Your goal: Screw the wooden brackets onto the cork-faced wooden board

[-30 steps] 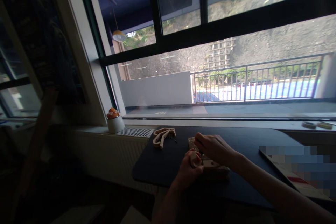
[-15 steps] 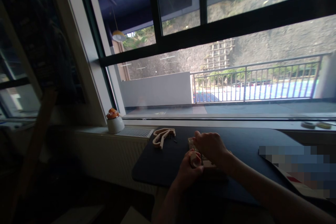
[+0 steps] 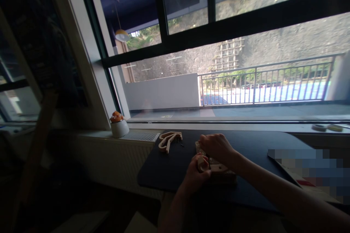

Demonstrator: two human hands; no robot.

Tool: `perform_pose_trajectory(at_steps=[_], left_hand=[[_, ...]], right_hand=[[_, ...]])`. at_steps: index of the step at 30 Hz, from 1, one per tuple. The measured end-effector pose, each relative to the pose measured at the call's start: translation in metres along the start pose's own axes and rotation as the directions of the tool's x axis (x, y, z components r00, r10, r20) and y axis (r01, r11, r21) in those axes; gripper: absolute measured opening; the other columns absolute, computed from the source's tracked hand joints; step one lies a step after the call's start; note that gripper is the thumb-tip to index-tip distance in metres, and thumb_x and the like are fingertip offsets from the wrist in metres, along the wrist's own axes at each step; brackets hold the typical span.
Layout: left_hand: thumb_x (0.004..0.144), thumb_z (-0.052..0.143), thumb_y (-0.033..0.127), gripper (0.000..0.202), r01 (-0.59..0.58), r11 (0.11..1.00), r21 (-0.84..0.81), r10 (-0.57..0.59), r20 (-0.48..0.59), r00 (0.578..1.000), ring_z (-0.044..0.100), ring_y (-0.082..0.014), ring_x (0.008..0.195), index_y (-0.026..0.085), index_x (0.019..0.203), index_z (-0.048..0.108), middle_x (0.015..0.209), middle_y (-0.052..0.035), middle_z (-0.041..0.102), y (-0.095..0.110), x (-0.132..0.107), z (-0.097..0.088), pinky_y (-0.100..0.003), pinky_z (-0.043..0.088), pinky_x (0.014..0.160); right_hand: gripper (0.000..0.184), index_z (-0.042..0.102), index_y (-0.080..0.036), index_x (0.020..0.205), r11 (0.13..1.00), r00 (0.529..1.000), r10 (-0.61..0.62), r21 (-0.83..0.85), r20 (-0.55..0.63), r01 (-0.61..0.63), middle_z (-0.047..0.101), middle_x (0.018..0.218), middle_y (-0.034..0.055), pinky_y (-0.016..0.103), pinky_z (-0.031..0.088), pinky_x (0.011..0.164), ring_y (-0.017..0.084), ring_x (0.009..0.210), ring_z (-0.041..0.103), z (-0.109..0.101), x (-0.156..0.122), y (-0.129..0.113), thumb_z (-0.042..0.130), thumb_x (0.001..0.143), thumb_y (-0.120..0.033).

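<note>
My left hand (image 3: 193,174) is wrapped around the rounded end of a pale wooden part (image 3: 201,164) near the table's front edge. Just above and to the right, my right hand (image 3: 217,145) is closed, back of the hand up; a thin dark shaft seems to run down below it, but what the fingers grip is hidden. Beneath both hands lies a wooden assembly (image 3: 219,168) with a flat piece showing to the right. A patterned block (image 3: 198,147) shows beside the right fingers. On the left, a curved wooden piece (image 3: 164,146) lies near small dark screws (image 3: 182,144).
The dark table (image 3: 257,145) stands against the window sill. A white jar (image 3: 120,129) with an orange top sits by the radiator (image 3: 109,160). Rolls of tape (image 3: 319,127) lie on the right sill. A partly blurred flat item (image 3: 308,176) rests at the table's right.
My right hand has shifted slightly left and its wrist has turned, uncovering more of the wooden assembly. My left hand keeps its hold. The camera view has moved a little.
</note>
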State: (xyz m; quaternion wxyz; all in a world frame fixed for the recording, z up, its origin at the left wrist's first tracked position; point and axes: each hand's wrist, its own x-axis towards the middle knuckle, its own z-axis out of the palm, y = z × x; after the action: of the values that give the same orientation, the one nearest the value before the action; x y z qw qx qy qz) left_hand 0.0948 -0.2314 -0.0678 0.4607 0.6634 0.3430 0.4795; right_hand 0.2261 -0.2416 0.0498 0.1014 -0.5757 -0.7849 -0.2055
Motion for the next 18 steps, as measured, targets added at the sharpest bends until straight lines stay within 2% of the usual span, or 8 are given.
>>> perform_pose_trajectory(at_steps=[3,6,9,12,15,18], left_hand=[[0.058,0.070,0.010,0.040,-0.012,1.000,0.009,0.012,0.004,1.000,0.057,-0.0273,0.109,0.017,0.098,0.066,0.114,-0.0082,0.063,0.000,0.000,0.000,-0.035,0.041,0.097],[0.058,0.068,0.008,0.039,-0.028,0.999,0.020,0.028,0.008,1.000,0.054,-0.0287,0.114,0.017,0.096,0.067,0.115,-0.0086,0.063,0.001,0.000,0.000,-0.037,0.039,0.101],[0.058,0.068,0.008,0.033,-0.041,0.999,0.025,0.041,0.005,0.999,0.052,-0.0290,0.116,0.017,0.090,0.066,0.111,-0.0077,0.064,0.002,0.001,0.000,-0.037,0.038,0.102],[0.059,0.070,0.009,0.031,-0.039,0.999,0.027,0.039,-0.003,0.999,0.052,-0.0282,0.115,0.017,0.089,0.066,0.110,-0.0068,0.064,0.001,0.002,0.001,-0.036,0.038,0.102],[0.058,0.072,0.011,0.035,-0.028,0.999,0.027,0.029,-0.013,1.000,0.053,-0.0267,0.112,0.018,0.092,0.065,0.109,-0.0058,0.062,0.001,0.002,0.002,-0.035,0.039,0.101],[0.057,0.074,0.012,0.035,-0.018,0.999,0.026,0.019,-0.010,1.000,0.053,-0.0257,0.111,0.018,0.091,0.065,0.107,-0.0053,0.061,0.001,0.002,0.001,-0.034,0.039,0.100]], right_hand=[[0.025,0.061,-0.013,0.103,0.991,0.990,0.126,-0.041,0.058,-0.124,0.066,0.093,0.0050,0.033,0.053,0.068,0.015,0.076,0.064,0.003,0.001,-0.001,0.054,0.093,-0.034],[0.027,0.060,-0.013,0.107,0.987,0.984,0.156,-0.060,0.089,-0.151,0.065,0.100,0.0056,0.034,0.054,0.070,0.015,0.081,0.064,0.000,0.002,-0.005,0.058,0.091,-0.034],[0.024,0.063,-0.012,0.094,0.995,0.993,0.087,-0.047,0.076,-0.083,0.067,0.083,0.0049,0.031,0.051,0.062,0.016,0.071,0.064,-0.010,0.000,-0.006,0.049,0.095,-0.032],[0.028,0.063,-0.014,0.081,0.999,0.998,-0.043,-0.013,0.053,0.044,0.068,0.070,0.0072,0.028,0.040,0.053,0.018,0.063,0.065,-0.021,-0.003,-0.003,0.044,0.096,-0.027],[0.021,0.062,-0.017,0.085,0.985,0.984,-0.173,0.031,0.035,0.172,0.069,0.070,0.0051,0.026,0.030,0.051,0.016,0.062,0.065,-0.026,-0.006,0.000,0.047,0.095,-0.028],[0.019,0.061,-0.018,0.086,0.970,0.972,-0.236,0.059,0.016,0.235,0.071,0.075,0.0030,0.025,0.026,0.051,0.014,0.065,0.065,-0.021,-0.005,0.000,0.049,0.094,-0.030]])
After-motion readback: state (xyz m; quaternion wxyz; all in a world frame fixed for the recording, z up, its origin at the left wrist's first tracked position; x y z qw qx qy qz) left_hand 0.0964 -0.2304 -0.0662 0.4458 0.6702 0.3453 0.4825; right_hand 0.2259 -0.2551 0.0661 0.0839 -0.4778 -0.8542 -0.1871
